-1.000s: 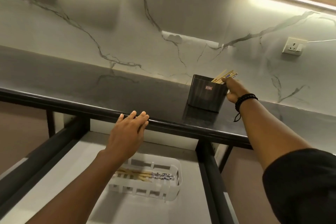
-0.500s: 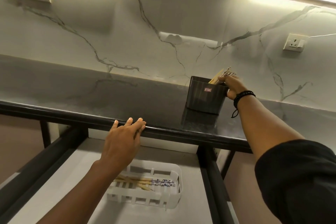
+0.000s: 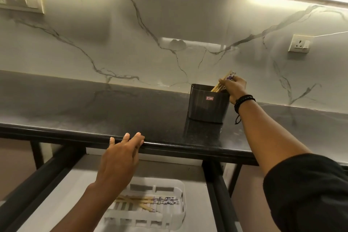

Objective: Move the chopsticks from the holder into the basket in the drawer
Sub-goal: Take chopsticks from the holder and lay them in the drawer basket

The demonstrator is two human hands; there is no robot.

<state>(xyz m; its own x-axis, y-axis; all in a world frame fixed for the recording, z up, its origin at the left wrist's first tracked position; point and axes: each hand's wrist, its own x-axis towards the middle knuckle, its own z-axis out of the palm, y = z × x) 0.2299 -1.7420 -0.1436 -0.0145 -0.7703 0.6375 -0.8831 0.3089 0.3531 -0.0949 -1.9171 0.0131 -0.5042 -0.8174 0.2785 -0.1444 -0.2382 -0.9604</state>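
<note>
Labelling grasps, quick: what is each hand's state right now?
Left hand: open, at the counter edge.
Right hand: closed on chopsticks in the holder.

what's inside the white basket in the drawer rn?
A few chopsticks lie flat in the basket; the left forearm covers their left ends, so no exact count.

Right arm: the person is wearing a black beaded bracelet [image 3: 244,100] at the wrist, its beads appearing to run in two rows. A thin black cord tail [image 3: 237,118] is hanging from the bracelet's underside. Up the arm from the bracelet, a loose black sleeve [image 3: 305,194] is covering the upper arm, and the forearm between them is showing bare. The right grip [image 3: 236,85], just beyond the bracelet, is showing bare. Left of and below the bracelet, the left grip [image 3: 118,162] and its forearm are also showing bare, with short-trimmed nails.
</note>
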